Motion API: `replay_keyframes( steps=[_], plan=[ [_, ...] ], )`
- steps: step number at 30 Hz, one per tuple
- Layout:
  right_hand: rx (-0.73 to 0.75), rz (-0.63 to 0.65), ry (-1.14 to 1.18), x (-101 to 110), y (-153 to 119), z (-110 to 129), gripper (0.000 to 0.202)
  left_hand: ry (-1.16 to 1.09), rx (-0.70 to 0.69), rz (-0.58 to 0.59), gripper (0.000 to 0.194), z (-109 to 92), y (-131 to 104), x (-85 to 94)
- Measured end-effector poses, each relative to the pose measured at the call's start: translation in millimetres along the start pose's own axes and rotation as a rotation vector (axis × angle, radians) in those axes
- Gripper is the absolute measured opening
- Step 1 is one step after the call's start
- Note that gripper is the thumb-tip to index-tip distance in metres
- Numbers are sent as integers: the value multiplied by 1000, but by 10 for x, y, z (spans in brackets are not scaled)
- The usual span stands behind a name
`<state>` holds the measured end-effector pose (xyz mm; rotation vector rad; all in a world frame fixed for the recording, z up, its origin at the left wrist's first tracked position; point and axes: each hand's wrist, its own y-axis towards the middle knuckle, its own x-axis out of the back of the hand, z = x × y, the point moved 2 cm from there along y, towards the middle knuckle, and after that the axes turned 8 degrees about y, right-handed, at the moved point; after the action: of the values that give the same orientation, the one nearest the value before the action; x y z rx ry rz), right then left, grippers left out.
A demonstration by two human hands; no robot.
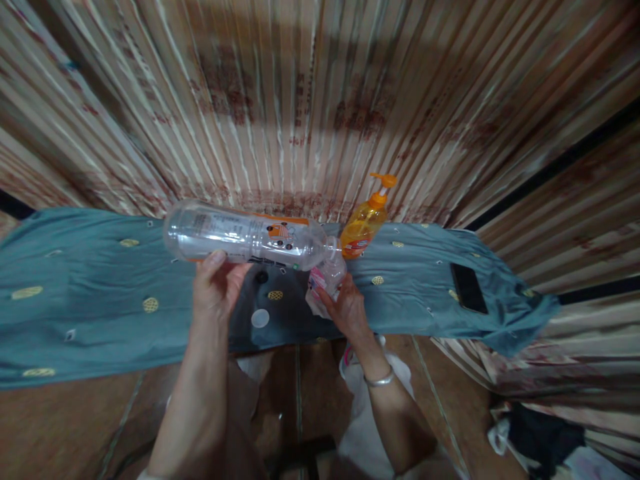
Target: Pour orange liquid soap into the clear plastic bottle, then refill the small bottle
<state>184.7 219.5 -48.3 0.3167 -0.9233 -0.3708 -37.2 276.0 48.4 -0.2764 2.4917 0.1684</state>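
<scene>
A large clear plastic bottle (pixel 240 233) with an orange label lies sideways in my left hand (pixel 220 283), whose fingers are wrapped round its lower side. Its neck points right and meets the mouth of a small clear bottle (pixel 334 268). My right hand (pixel 349 308) is closed on that small bottle, which has a pink print on it. Just behind the two mouths, an orange pump bottle (pixel 365 227) with yellow-orange liquid stands on the cloth. Below the large bottle lie a round whitish disc (pixel 260 318) and a small dark cap (pixel 261 277).
A teal patterned cloth (pixel 100 287) covers the long narrow table. A black phone (pixel 469 288) lies on its right part. A pleated curtain (pixel 280 100) hangs close behind the table. Dark and white fabric (pixel 543 437) lies at the lower right.
</scene>
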Motion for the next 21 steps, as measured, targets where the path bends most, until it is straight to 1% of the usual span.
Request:
replay_keyframes(
  steps=[5, 12, 17, 21],
  plan=[
    [3, -1, 0, 5, 0, -3, 60, -2, 3, 14, 50, 4, 1, -8],
    [10, -4, 6, 3, 2, -1, 60, -10, 3, 5, 46, -4, -9, -21],
    [4, -5, 9, 6, 1, 2, 60, -13, 7, 7, 47, -9, -16, -25],
    [-2, 0, 10, 7, 1, 1, 60, -17, 8, 8, 43, -4, -16, -18]
  ],
)
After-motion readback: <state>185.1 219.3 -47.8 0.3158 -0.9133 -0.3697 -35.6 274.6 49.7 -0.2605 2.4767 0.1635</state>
